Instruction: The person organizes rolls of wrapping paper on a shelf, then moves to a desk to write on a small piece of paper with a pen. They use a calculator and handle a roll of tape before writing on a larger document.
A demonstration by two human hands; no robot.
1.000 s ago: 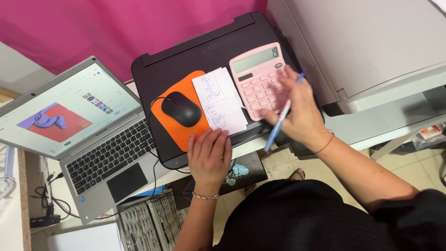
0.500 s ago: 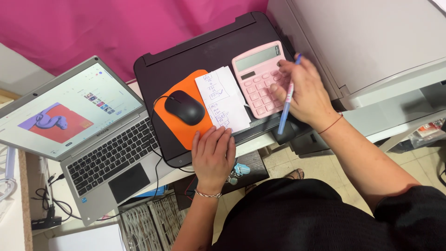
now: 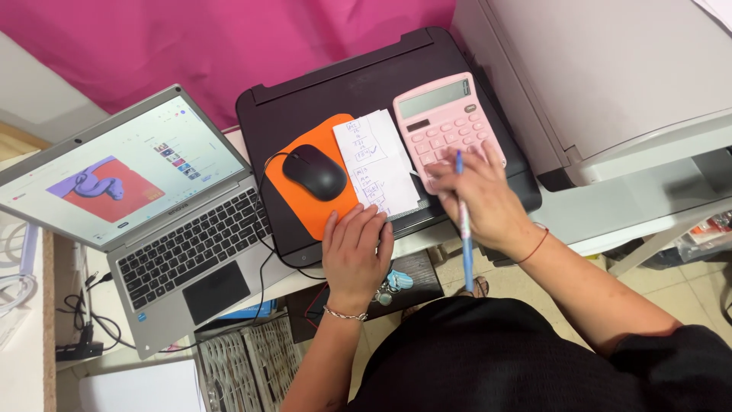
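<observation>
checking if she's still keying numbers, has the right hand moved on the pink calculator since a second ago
Yes. The right hand has slid down the pink calculator, from its upper keys to its bottom rows, toward the person. The pen remains in it.

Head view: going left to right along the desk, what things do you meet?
Laptop → orange mouse pad with black mouse on it → note paper → pink calculator, right hand with a blue pen over its lower keys → grey printer.
</observation>
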